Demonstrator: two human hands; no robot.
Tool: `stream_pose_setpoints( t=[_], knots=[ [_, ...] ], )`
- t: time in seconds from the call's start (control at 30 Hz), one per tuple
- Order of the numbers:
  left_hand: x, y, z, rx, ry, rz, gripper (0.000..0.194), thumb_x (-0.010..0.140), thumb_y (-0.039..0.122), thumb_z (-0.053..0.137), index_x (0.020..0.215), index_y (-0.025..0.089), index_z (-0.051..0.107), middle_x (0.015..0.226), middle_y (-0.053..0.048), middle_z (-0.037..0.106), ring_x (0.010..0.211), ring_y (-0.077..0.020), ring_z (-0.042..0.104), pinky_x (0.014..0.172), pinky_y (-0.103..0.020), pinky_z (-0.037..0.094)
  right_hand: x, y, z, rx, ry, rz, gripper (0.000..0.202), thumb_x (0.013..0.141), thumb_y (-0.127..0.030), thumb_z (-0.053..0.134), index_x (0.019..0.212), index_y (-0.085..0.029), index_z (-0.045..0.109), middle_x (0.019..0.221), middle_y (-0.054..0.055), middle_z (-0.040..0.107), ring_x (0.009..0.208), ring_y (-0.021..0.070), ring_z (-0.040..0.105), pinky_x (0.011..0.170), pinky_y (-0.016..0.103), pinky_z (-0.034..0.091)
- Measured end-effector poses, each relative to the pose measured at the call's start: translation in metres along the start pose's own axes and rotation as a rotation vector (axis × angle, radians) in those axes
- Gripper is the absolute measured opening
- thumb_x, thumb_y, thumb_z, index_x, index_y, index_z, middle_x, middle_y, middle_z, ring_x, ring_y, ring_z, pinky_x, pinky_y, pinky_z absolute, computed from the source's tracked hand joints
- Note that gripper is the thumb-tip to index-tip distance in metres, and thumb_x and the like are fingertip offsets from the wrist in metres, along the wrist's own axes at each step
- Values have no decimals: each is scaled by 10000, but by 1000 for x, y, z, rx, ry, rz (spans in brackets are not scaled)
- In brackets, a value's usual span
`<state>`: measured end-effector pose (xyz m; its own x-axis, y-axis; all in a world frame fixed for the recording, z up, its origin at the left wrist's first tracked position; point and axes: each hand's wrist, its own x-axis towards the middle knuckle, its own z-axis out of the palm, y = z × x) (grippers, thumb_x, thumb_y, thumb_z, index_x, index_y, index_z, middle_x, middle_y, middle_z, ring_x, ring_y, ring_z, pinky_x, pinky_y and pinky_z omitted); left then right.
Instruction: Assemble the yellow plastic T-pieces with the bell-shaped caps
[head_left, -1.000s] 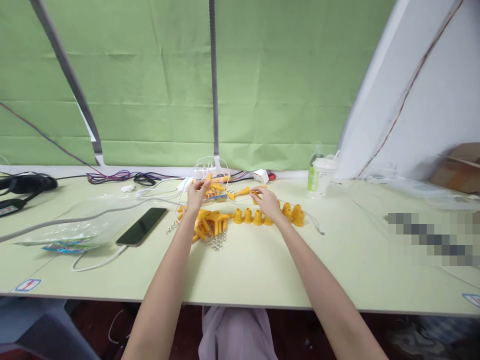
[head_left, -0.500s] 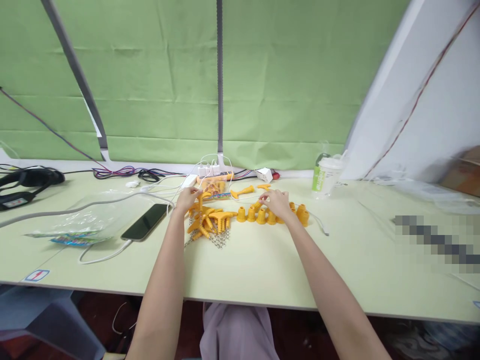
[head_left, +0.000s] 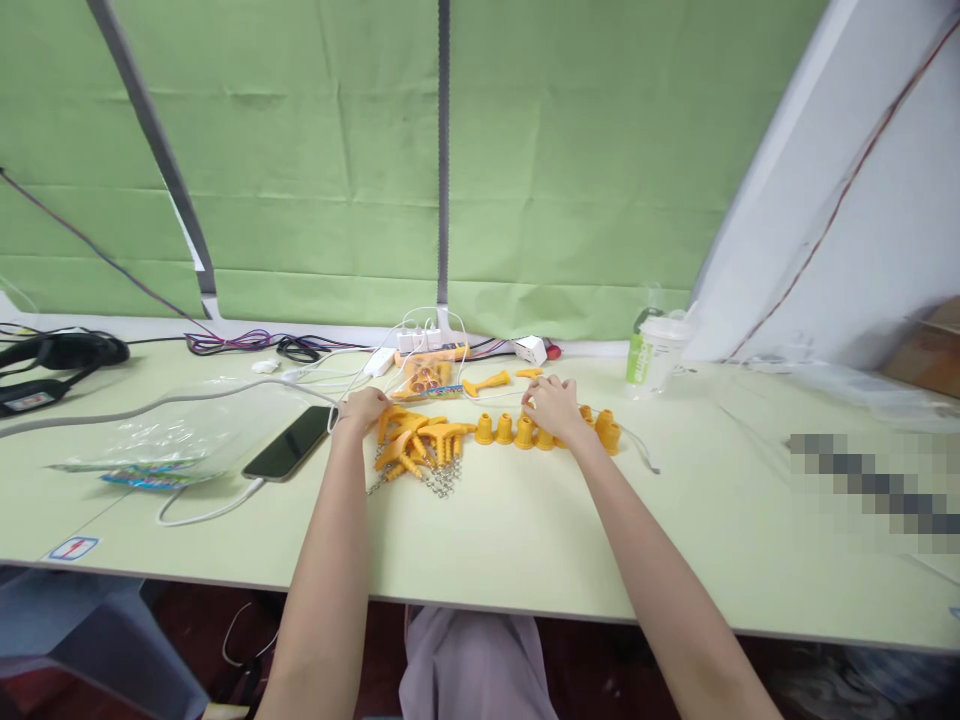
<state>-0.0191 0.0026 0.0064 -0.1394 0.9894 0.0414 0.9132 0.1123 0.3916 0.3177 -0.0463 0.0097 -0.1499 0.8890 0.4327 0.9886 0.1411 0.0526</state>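
A pile of yellow T-shaped pieces (head_left: 409,440) with metal chains lies on the pale table. My left hand (head_left: 364,408) is at the pile's upper left edge, its fingers bent over the pieces; whether they grip one is too small to tell. Rows of yellow cone-like caps (head_left: 524,433) stand to the right of the pile. Over them is my right hand (head_left: 553,405), thumb and fingers pinched together, with what is between them hidden. Behind the caps lie a yellow handle-like piece (head_left: 487,383) and a smaller yellow piece (head_left: 529,373).
A phone (head_left: 292,443) with a white cable and clear plastic bags (head_left: 172,450) lie at left, headphones (head_left: 60,360) farther left. An orange packet (head_left: 429,375) and power strip (head_left: 420,341) sit at the back. A lidded cup (head_left: 660,355) stands at back right.
My left hand has lowered slightly and moved left; the yellow piece that stood up at its fingers now lies on the pile. My right hand stays over the caps, its yellow piece no longer visible.
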Motion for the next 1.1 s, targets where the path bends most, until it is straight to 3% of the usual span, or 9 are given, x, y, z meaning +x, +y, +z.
stream_pose_setpoints(
  t=[0.17,0.33,0.5,0.63,0.73,0.93,1.03,1.1],
  knots=[
    [-4,5,0,-26,81,-4,188,727,274,557,843,217,693,1025,-121,681,1031,-330,560,900,-484,336,-1,-1,1,-1,-37,12,177,788,-237,501,790,-209,675,1050,78,628,993,257,467,814,433,275],
    [-8,21,5,-125,257,88,241,801,274,466,902,207,674,1079,-119,649,1080,-307,508,910,-450,327,9,2,1,50,-32,23,267,851,-386,457,840,-225,670,1076,75,628,1009,261,491,838,448,293],
    [-11,30,13,-159,358,162,239,832,269,434,888,209,658,1057,-107,636,1042,-276,510,908,-429,326,56,3,2,24,-14,-83,254,861,-227,439,998,-236,653,1110,91,632,1052,255,517,872,440,324],
    [-12,32,15,-195,404,197,208,833,259,451,864,210,650,1015,-91,639,1005,-255,528,898,-407,329,103,-10,16,-85,-199,-221,325,785,-175,550,1088,-260,630,1170,96,616,1066,232,545,915,421,352],
    [-12,31,16,-215,404,212,186,831,248,464,846,211,645,996,-81,642,1018,-252,531,890,-392,334,121,-22,31,-146,-248,-227,290,730,-157,617,1006,-232,665,1113,107,644,1031,222,568,914,419,359],
    [-5,21,18,-288,395,193,181,841,242,455,852,211,633,1019,-79,638,1009,-256,536,889,-409,353,122,-24,41,-195,-206,-223,136,683,-61,643,745,-169,697,924,132,694,945,228,607,933,433,318],
    [-1,18,22,-302,419,224,169,832,244,475,909,214,623,1045,-86,624,1035,-265,528,894,-412,374,121,-14,30,-195,-182,-223,115,696,-149,685,800,-192,708,881,118,704,914,236,614,949,425,290],
    [1,20,22,-319,451,323,255,802,226,524,1049,230,590,1148,-85,589,1089,-265,507,915,-404,381,119,-9,18,-163,-143,-234,168,743,-256,670,903,-220,703,910,103,706,944,240,605,937,413,294]
  ],
)
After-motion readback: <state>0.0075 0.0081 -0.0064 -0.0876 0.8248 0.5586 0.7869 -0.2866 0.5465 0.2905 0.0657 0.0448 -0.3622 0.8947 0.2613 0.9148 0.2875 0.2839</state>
